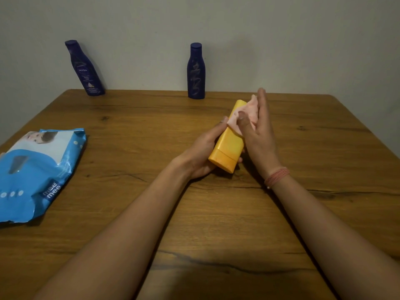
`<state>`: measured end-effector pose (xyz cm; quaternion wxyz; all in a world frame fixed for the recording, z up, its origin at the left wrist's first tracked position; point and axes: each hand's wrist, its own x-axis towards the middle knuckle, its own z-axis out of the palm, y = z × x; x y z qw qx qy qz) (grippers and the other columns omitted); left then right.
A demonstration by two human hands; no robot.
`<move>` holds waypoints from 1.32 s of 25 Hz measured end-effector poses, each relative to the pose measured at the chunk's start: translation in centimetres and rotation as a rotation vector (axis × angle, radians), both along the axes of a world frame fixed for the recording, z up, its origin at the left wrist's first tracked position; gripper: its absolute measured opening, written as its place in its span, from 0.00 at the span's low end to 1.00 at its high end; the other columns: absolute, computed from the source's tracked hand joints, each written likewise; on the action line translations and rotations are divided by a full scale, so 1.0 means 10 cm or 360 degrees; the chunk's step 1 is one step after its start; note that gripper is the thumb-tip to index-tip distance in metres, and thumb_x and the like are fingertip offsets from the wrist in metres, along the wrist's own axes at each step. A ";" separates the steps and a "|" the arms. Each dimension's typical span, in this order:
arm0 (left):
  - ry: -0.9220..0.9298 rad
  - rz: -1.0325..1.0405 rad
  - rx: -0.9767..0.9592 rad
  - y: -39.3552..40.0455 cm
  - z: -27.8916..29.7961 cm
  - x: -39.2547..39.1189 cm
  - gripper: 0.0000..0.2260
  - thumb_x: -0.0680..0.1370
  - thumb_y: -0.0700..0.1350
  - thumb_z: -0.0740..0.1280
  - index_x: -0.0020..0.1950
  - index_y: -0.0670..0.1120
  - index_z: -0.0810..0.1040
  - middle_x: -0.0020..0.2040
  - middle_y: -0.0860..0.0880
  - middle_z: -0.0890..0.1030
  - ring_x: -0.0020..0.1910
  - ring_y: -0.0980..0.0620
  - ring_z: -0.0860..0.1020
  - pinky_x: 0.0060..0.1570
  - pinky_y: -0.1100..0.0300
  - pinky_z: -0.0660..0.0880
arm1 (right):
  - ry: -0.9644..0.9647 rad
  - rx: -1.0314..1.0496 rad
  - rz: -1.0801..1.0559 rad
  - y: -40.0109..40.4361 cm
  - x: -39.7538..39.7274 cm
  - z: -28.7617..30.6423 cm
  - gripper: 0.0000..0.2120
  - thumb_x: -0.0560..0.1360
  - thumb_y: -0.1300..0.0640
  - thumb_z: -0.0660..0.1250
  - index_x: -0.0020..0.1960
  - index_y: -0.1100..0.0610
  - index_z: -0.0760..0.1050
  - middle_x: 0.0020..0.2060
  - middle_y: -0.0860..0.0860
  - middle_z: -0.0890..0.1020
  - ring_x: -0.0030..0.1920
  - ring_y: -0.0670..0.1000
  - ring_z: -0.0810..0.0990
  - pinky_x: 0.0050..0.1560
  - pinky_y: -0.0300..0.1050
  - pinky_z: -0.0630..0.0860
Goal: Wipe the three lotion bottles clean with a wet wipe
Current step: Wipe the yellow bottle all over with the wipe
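Hands meet just right of the frame's centre, over a wooden table (129,213). The left hand (202,153) cradles a yellow lotion bottle (228,144) from below and from its left side, fingers curled round the lower body, thumb lying along the bottle's left edge; its grip is holding the bottle, which tilts away from the person, cap end nearest them and far end pointing toward the upper right. The right hand (258,131) holds a pale pink wet wipe (249,115) against the upper half of the bottle, the thumb pressing the cloth onto the yellow surface while the fingers stretch nearly straight along the far side, so that grip is a loose one holding the wipe. A band of pink thread (277,176) circles the right wrist. At the back edge of the table, against the grey wall (303,40), stand two dark blue lotion bottles well apart from each other: the left blue bottle (85,68) in the upper left of the frame, and the middle blue bottle (196,71) in the upper centre, its front marked with pale smears. A blue pack of wipes (36,174) lies flat at the left edge of the frame, well apart from the hands.
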<state>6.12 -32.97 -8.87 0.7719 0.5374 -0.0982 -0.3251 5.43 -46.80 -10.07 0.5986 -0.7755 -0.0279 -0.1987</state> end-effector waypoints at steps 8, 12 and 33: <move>-0.0069 0.0103 -0.0011 0.00 -0.06 0.03 0.21 0.85 0.55 0.53 0.70 0.43 0.70 0.53 0.39 0.83 0.46 0.45 0.82 0.42 0.53 0.81 | 0.0241 0.0759 -0.0109 -0.11 0.03 -0.03 0.17 0.79 0.43 0.62 0.51 0.57 0.78 0.40 0.52 0.81 0.41 0.51 0.79 0.44 0.51 0.75; -0.0173 0.0226 0.0072 -0.02 -0.07 0.05 0.20 0.85 0.56 0.52 0.66 0.43 0.72 0.51 0.39 0.83 0.45 0.45 0.82 0.44 0.52 0.80 | 0.0334 0.0541 0.0002 -0.04 0.02 -0.06 0.21 0.80 0.40 0.57 0.46 0.56 0.76 0.34 0.54 0.75 0.34 0.52 0.74 0.36 0.44 0.71; -0.0129 0.0135 0.0056 0.02 -0.02 0.01 0.20 0.85 0.54 0.53 0.69 0.44 0.73 0.53 0.42 0.81 0.49 0.46 0.81 0.48 0.53 0.79 | -0.0210 -0.0636 -0.0202 0.15 -0.02 -0.07 0.30 0.81 0.54 0.51 0.80 0.52 0.41 0.80 0.49 0.43 0.79 0.49 0.41 0.77 0.58 0.42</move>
